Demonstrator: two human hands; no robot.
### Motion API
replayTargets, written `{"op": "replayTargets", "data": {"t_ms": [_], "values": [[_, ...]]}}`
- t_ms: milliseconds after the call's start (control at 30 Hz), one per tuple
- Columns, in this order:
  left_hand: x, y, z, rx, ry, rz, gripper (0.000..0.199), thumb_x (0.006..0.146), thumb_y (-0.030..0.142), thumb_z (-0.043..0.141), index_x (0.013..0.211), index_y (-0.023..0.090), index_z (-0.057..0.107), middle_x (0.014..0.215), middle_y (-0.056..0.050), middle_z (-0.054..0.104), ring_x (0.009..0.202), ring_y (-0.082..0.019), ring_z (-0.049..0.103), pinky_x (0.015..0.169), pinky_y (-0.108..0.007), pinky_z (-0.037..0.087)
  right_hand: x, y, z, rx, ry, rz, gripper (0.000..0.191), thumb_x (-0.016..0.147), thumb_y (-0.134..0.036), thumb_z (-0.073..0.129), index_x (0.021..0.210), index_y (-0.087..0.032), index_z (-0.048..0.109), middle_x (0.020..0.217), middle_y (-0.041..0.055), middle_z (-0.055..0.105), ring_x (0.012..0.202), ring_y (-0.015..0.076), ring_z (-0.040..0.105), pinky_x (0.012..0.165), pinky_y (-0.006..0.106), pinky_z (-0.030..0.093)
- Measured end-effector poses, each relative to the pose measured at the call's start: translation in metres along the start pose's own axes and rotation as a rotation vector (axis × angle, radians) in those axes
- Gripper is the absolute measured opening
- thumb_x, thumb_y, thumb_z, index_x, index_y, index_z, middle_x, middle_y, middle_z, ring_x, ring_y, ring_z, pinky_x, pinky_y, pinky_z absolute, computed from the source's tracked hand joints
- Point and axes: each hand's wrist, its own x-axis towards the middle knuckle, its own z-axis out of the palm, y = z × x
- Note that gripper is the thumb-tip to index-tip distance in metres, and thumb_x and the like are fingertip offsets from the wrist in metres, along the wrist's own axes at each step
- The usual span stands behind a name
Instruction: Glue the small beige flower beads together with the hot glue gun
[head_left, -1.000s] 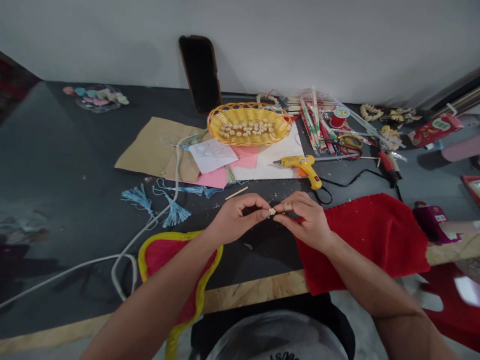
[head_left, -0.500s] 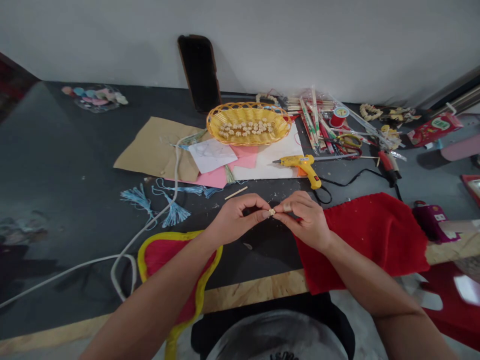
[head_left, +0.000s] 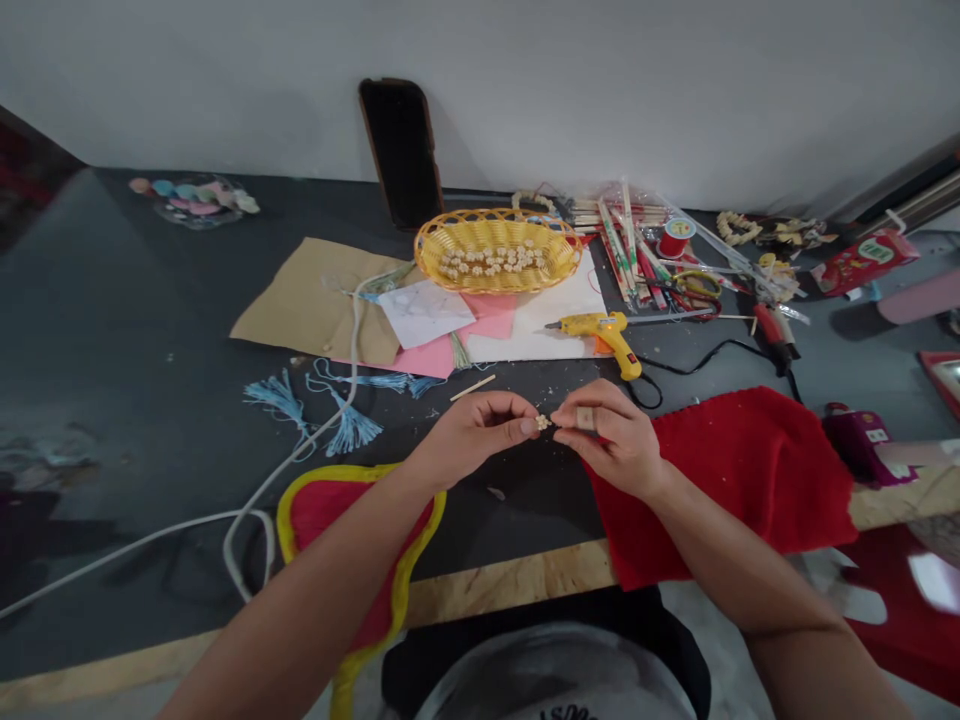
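My left hand (head_left: 480, 435) pinches a small cream flower-shaped piece (head_left: 542, 423) between thumb and forefinger. Just to its right, my right hand (head_left: 611, 435) has its thumb and forefinger drawn together at the piece's edge; anything between those fingertips is too small to make out. A band is wrapped round one of its fingers. Beyond the hands, a yellow oval basket (head_left: 551, 272) holds several similar cream pieces. The yellow glue gun (head_left: 600, 327) lies on its side behind my right hand, and a short thin stick (head_left: 472, 387) lies behind my left.
Blue tassels (head_left: 352, 428) and a white cable (head_left: 281, 465) lie at the left. Red cloth (head_left: 750, 475) is under my right forearm, a yellow-edged red piece (head_left: 330, 500) by my left. Scissors (head_left: 697, 285), a thread spool (head_left: 676, 238) and wrapped sticks fill the back right. A phone (head_left: 403, 150) leans on the wall.
My right fingertips have drawn slightly right, off the flower-shaped piece, which now shows more fully in my left fingers. The whole view has shifted a little.
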Motion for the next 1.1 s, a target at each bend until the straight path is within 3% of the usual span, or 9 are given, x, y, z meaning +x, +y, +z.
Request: {"op": "replayTargets", "data": {"t_ms": [100, 267, 500, 1100], "values": [[0.0, -0.0012, -0.0003, -0.039, -0.007, -0.003, 0.034, 0.068, 0.045, 0.079, 0.076, 0.015, 0.069, 0.072, -0.001, 0.067, 0.067, -0.01, 0.055, 0.064, -0.021, 0.042, 0.0005, -0.0001, -0.0003, -0.018, 0.028, -0.038, 0.012, 0.085, -0.016, 0.067, 0.095, -0.022, 0.069, 0.086, 0.0049, 0.067, 0.076, 0.0152, 0.063, 0.068, 0.031, 0.054], [-0.0001, -0.0058, 0.0006, -0.129, -0.033, -0.005, 0.03, 0.07, 0.041, 0.08, 0.078, 0.014, 0.069, 0.072, 0.0, 0.066, 0.064, -0.008, 0.052, 0.062, -0.019, 0.038, -0.0002, 0.0025, 0.0022, -0.032, 0.027, -0.037, 0.022, 0.083, -0.022, 0.071, 0.104, -0.021, 0.067, 0.089, 0.007, 0.067, 0.081, 0.0172, 0.064, 0.07, 0.033, 0.055], [-0.0014, -0.0081, 0.001, -0.158, -0.163, -0.042, 0.027, 0.073, 0.037, 0.078, 0.074, 0.012, 0.069, 0.071, 0.0, 0.065, 0.067, -0.008, 0.053, 0.064, -0.02, 0.036, 0.0009, 0.0018, 0.0013, 0.036, 0.005, -0.046, 0.013, 0.086, -0.026, 0.069, 0.098, -0.021, 0.069, 0.087, 0.0058, 0.068, 0.078, 0.0161, 0.064, 0.069, 0.033, 0.054], [-0.0009, -0.006, 0.0011, -0.16, -0.203, -0.09, 0.031, 0.071, 0.041, 0.079, 0.072, 0.012, 0.068, 0.069, 0.0, 0.064, 0.064, -0.008, 0.051, 0.062, -0.02, 0.036, -0.0015, 0.0052, 0.0022, 0.028, -0.047, -0.108, 0.017, 0.082, -0.02, 0.073, 0.099, -0.02, 0.068, 0.085, 0.0059, 0.07, 0.078, 0.0169, 0.063, 0.07, 0.034, 0.056]]}}
